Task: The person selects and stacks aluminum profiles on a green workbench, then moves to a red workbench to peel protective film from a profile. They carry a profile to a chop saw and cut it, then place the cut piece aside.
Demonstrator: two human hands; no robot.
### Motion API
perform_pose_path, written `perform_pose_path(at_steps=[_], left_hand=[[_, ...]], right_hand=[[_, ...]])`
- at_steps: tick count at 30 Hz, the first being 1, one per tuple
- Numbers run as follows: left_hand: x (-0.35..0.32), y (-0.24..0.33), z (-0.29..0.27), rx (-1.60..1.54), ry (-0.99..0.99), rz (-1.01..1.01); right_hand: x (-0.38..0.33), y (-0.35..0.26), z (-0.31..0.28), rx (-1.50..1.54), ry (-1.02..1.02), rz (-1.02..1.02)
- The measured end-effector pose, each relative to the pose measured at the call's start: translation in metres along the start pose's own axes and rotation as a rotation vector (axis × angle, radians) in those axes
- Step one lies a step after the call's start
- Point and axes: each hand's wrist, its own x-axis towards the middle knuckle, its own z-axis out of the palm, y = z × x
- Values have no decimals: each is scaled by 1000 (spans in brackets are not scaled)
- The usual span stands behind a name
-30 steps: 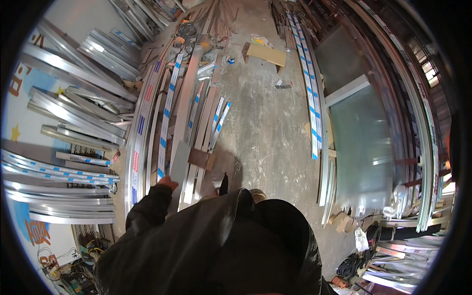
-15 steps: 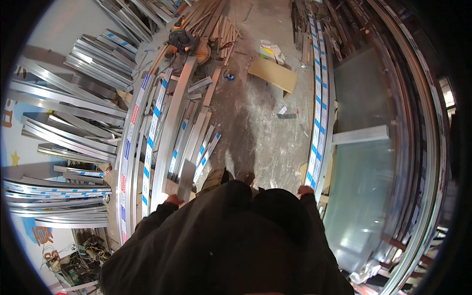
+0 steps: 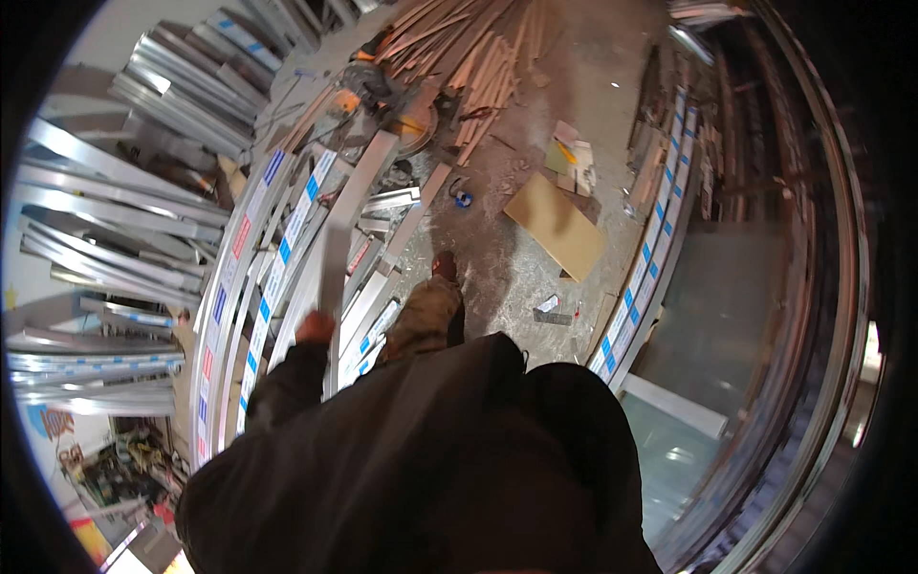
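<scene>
My left hand is closed at the side of a grey aluminium profile, which stands out over the stacked lengths; the fingers are partly hidden. Beneath and beside it lie long aluminium profiles, some wrapped in film with blue marks. My right hand is out of sight, behind my dark jacket or outside the picture. One foot is stepping forward on the concrete floor.
A cut-off saw stands ahead among scattered strips. A tan board and a blue tape roll lie on the floor. More profiles lean along the left wall. Film-wrapped lengths and glass panels line the right.
I have moved forward and the view has turned. My left hand has risen forward together with the grey profile. My right hand, earlier by the right-hand lengths, has gone from view.
</scene>
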Motion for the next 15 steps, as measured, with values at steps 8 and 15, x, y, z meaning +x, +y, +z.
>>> perform_pose_path(at_steps=[8, 15], left_hand=[[200, 161, -222, -474, 1024, 189], [210, 223, -291, -905, 1332, 114]], right_hand=[[133, -184, -165, -192, -24, -136], [257, -482, -294, 119, -63, -524]])
